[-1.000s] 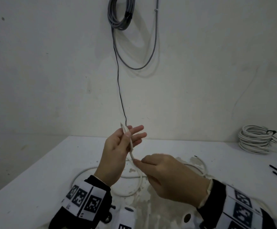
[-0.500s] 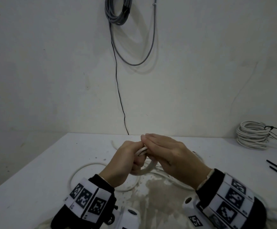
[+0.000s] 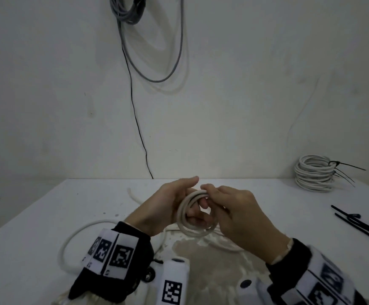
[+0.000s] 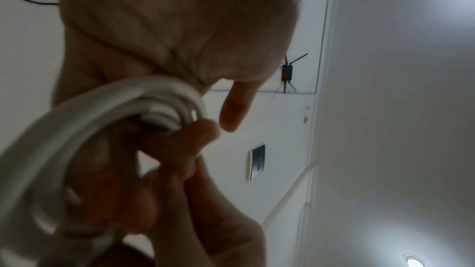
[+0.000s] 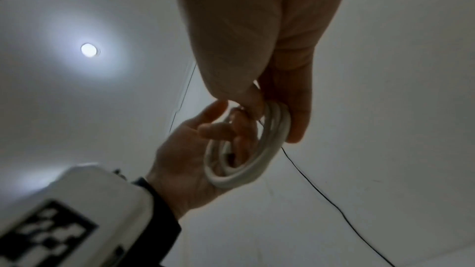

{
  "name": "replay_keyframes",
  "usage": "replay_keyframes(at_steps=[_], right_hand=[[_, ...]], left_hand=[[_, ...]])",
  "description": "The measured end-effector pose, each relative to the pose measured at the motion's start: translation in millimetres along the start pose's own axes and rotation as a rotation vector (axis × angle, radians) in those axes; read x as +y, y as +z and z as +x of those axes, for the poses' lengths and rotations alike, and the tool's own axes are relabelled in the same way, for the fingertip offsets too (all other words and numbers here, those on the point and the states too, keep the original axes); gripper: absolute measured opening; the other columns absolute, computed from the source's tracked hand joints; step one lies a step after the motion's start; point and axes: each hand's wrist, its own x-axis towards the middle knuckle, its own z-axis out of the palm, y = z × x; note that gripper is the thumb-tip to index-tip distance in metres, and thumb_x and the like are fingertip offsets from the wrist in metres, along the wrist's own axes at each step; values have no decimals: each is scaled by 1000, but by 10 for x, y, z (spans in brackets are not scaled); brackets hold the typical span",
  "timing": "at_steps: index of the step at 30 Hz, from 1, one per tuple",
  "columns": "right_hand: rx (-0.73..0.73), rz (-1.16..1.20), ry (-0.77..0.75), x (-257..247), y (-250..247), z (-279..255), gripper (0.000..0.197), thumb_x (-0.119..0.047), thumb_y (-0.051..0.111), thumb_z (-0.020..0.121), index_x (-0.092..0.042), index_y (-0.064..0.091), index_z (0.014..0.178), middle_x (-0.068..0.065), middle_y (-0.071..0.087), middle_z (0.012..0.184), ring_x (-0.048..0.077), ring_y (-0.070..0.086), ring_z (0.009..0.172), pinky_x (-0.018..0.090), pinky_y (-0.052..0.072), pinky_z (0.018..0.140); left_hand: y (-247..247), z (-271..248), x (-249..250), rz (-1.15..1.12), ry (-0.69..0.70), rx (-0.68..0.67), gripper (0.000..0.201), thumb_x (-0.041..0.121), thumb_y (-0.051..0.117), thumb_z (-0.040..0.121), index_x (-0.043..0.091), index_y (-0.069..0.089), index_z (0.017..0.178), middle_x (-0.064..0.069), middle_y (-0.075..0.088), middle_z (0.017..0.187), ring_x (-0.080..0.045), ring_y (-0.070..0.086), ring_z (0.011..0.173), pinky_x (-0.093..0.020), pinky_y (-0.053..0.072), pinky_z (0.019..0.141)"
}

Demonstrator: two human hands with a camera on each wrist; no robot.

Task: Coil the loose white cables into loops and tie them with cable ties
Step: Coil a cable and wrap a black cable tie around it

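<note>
A white cable is wound into a small coil (image 3: 184, 213) round the fingers of my left hand (image 3: 166, 205), whose thumb sticks up. My right hand (image 3: 236, 212) pinches the coil's top between thumb and fingertips. The rest of the cable (image 3: 80, 233) trails loose over the table to the lower left. From the left wrist, the coil (image 4: 102, 109) lies under my palm with the right hand's fingers (image 4: 185, 145) against it. From the right wrist, the coil (image 5: 270, 149) hangs on the left hand (image 5: 180, 165).
A stack of tied white coils (image 3: 313, 177) sits at the back right by the wall. Black cable ties (image 3: 359, 227) lie at the right edge. Grey cable (image 3: 130, 9) and a thin black wire (image 3: 135, 106) hang on the wall. A stain (image 3: 201, 260) marks the white table (image 3: 36, 249).
A second ago my left hand held the cable end upright while the right pinched it below. The hands then met, and the cable now sits in turns round my left fingers.
</note>
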Motion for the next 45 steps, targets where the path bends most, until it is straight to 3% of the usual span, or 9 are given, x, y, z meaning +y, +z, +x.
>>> replay_keyframes(at_steps=[6,11,15,19,28,33,37,42,45], right_hand=[[99,-22,173,162,-78,-79,32,-24,51,87,-3,70,103,5,62,57,18,54,49,30,41,50],[139,275,541,437,-45,-42,15,-13,60,90,-19,72,98,9,65,62,34,62,63,49,54,62],[77,464,677,518,3,11,19,-11,56,92,-18,72,101,1,61,61,19,62,58,44,59,58],[-35,354,560,548,21,27,18,-5,54,92,-5,67,104,12,61,70,16,63,49,39,56,51],[48,297,375,407,232,-12,28,-14,54,87,-6,67,110,5,60,64,15,56,49,37,50,49],[98,217,312,484,183,-7,19,-13,53,87,-4,68,93,-11,55,60,6,52,52,20,45,48],[84,37,175,528,118,7,16,-7,53,86,2,66,89,4,61,60,15,54,53,31,44,49],[-93,-124,81,494,181,2,20,-2,50,80,2,65,93,7,55,57,23,50,45,30,43,38],[-172,-143,56,530,153,-20,31,8,51,70,2,62,99,9,55,62,27,51,45,36,46,38]], left_hand=[[-41,171,-138,44,102,-1,37,30,60,87,5,63,114,-14,68,103,-20,65,100,-32,53,86],[103,378,-298,-79,262,230,35,25,56,76,-2,66,94,-12,72,82,-17,69,76,-20,54,67],[151,539,-366,-391,259,237,27,21,51,82,-2,62,88,-9,67,69,-20,68,73,-25,56,69],[154,625,-361,-845,142,153,32,28,44,86,6,52,63,0,32,55,-13,40,50,-24,36,62],[200,668,-384,-749,171,398,56,38,43,94,20,27,43,8,16,36,-10,6,38,-19,29,36],[90,594,-393,-603,123,191,45,36,41,90,14,40,51,3,28,43,-11,38,38,-29,45,62],[38,540,-376,-388,142,156,34,24,36,95,0,60,87,-10,54,68,-27,65,69,-39,56,67],[108,546,-413,-137,183,223,36,30,38,98,0,57,108,-5,47,64,-13,42,43,-27,43,47],[123,525,-414,10,169,214,30,22,38,99,0,59,94,0,31,56,-11,31,43,-25,46,51]])
